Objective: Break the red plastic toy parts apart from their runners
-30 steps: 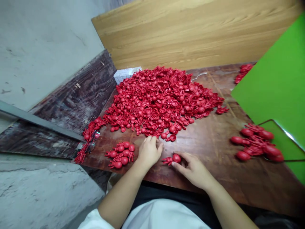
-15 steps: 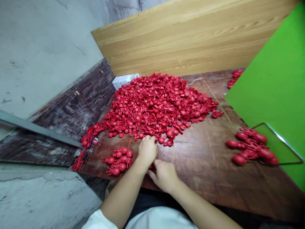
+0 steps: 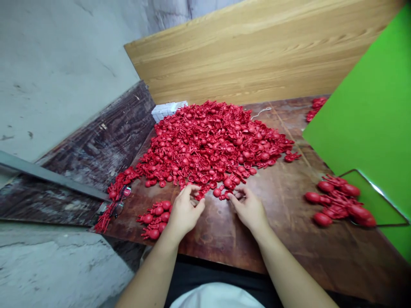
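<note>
From here I see the left fingers [image 3: 189, 190] curl beside a hollow red shell [image 3: 199, 196], the right fingers [image 3: 240, 191] at a knobbly red piece [image 3: 224, 196]; I can't tell whether either pinches. Beyond, a glossy pile [image 3: 212, 141] covers the scuffed wooden counter [image 3: 276, 218].

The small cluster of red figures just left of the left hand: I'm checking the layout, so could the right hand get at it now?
Probably not straight across: the left hand and forearm lie between the right hand and the cluster, partly hiding it.
</note>
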The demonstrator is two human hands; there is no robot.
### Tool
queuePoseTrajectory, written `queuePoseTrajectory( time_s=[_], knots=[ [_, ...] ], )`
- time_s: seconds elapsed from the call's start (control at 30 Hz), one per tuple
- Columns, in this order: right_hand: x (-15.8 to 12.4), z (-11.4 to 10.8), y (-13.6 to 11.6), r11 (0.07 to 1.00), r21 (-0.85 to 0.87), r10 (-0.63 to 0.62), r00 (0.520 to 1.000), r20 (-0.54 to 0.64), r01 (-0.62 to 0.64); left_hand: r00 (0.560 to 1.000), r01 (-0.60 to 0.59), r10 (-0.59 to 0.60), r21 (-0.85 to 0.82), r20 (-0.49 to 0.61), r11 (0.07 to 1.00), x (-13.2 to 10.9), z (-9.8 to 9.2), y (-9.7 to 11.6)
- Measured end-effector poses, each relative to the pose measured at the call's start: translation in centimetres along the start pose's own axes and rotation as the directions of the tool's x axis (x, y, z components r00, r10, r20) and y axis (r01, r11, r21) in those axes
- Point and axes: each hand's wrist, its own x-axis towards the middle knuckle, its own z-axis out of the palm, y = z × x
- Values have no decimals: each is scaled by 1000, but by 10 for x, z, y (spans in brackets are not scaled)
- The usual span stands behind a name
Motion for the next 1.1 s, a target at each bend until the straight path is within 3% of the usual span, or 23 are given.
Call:
queuePoseTrajectory(
  time_s=[0.17, 0.33, 0.5, 0.6, 0.83, 0.93, 1.03, 1.1],
  knots=[
    [9, -4, -16, 951, -259, -169, 985, 14, 167, 994, -56, 55, 0, 95, 998, -15, -5, 7],
    [32, 0, -27, 934, -325, -158, 987, -1, 149, 966, -85, 102, -80, 237, 993, -36, 18, 15],
    [57, 1, -25, 923, -356, -150, 989, 11, 144, 980, -41, 80, -208, 184, 977, -54, 58, 2],
    [64, -2, -21, 931, -334, -153, 988, 15, 150, 991, -58, 88, -261, 104, 963, -58, 69, -8],
    [64, -14, -15, 990, -99, -103, 993, -52, 98, 1000, 9, -12, -304, -10, 953, -62, 71, -14],
    [54, -26, -16, 996, 52, -67, 994, -92, 72, 999, 41, -46, -326, -6, 944, -64, 77, -17],
    [33, -40, -23, 929, 369, 24, 992, -120, 22, 994, 109, -107, -426, 29, 898, -61, 75, -13],
    [13, -49, -32, 896, 444, 0, 998, -64, 29, 996, 89, -74, -468, 51, 879, -58, 61, -1]
  ],
)
